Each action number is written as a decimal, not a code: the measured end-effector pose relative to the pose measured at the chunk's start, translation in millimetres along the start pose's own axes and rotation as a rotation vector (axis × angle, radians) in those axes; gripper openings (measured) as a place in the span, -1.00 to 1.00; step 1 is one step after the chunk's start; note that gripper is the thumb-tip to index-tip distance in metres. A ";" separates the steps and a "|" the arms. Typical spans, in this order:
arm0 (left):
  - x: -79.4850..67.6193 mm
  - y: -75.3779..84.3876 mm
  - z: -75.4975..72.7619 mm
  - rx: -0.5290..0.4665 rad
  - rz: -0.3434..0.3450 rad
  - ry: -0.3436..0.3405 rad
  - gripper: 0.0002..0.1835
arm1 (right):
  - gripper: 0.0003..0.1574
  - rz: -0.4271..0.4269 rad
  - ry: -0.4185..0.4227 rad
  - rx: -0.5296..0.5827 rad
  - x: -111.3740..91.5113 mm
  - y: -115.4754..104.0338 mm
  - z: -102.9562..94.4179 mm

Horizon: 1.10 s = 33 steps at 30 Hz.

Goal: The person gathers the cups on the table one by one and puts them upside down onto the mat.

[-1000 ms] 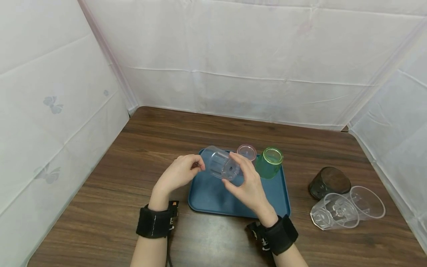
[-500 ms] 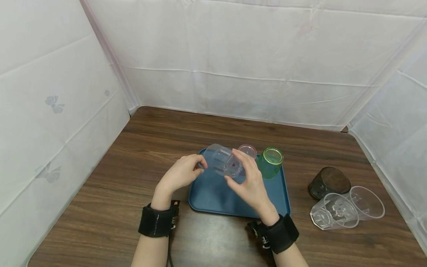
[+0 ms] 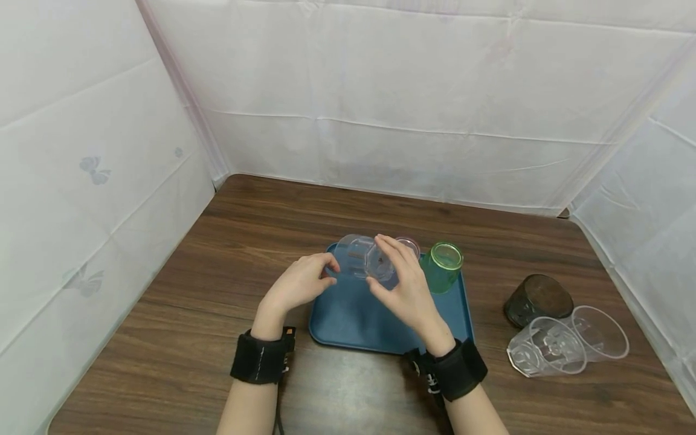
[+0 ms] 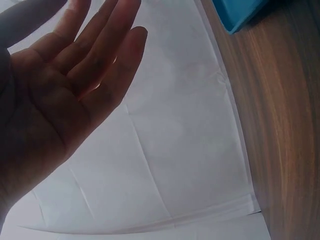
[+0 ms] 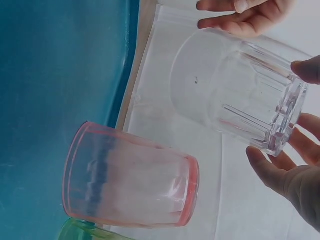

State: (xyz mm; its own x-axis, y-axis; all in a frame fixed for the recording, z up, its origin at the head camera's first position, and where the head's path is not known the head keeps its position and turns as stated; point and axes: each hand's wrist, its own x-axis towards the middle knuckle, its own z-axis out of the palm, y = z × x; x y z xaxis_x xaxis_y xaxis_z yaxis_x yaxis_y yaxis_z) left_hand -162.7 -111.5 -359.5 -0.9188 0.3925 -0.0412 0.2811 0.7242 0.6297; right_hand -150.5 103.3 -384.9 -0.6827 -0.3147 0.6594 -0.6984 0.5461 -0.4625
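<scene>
My right hand (image 3: 408, 290) holds a clear plastic cup (image 3: 356, 257) near its base, thumb and fingers on opposite sides. The cup lies on its side in the air above the blue tray (image 3: 348, 323), its mouth toward the left. Beside that mouth is my left hand (image 3: 296, 284), its fingers loosely bent and its fingertips right at the rim. The left wrist view shows the left palm (image 4: 50, 100) with nothing in it. On the tray's far side, a pink cup (image 5: 130, 180) stands upside down, partly hidden by my right hand in the head view. Right of it is an upside-down green cup (image 3: 439, 272).
To the right of the tray, a dark smoky cup (image 3: 535, 299) is on the wooden table (image 3: 217, 320). Two clear cups (image 3: 544, 347) are in front of it, one overlapping the other. White sheeting (image 3: 380, 121) walls off the back and both sides.
The clear cup has turned nearer to level, its base facing more toward me. My left hand has shifted slightly right and its fingers have loosened. My right hand now covers more of the pink cup.
</scene>
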 end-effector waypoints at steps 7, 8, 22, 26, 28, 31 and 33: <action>1.9 -9.3 3.8 0.094 -0.061 0.010 -0.75 | -0.19 -0.005 -0.059 -0.016 7.2 1.3 0.0; 1.7 -10.0 4.1 0.121 -0.082 0.011 -0.73 | -0.19 -0.003 -0.066 -0.020 8.0 1.6 0.2; -1.6 -14.7 10.5 0.133 -0.313 -0.170 -0.46 | -0.16 0.086 -0.177 -0.054 19.5 8.5 8.9; -1.6 -15.0 10.8 0.124 -0.323 -0.186 -0.55 | -0.23 0.104 -0.207 -0.050 20.9 12.0 13.8; -1.0 -16.0 11.4 0.135 -0.322 -0.198 -0.62 | -0.25 0.108 -0.226 -0.053 21.7 13.8 16.9; -0.4 -17.0 11.5 0.135 -0.326 -0.221 -0.77 | -0.28 0.118 -0.254 -0.066 22.5 15.4 21.1; -0.2 -18.0 11.1 0.138 -0.318 -0.241 -0.84 | -0.27 0.123 -0.267 -0.072 23.3 16.1 23.9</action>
State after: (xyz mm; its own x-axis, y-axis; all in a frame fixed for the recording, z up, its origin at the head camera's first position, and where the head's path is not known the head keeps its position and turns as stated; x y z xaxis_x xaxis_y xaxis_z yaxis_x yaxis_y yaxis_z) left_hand -164.5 -118.3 -379.4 -0.8792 0.2465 -0.4078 0.0430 0.8934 0.4472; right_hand -182.8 86.3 -391.2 -0.8004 -0.4302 0.4174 -0.5962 0.6435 -0.4801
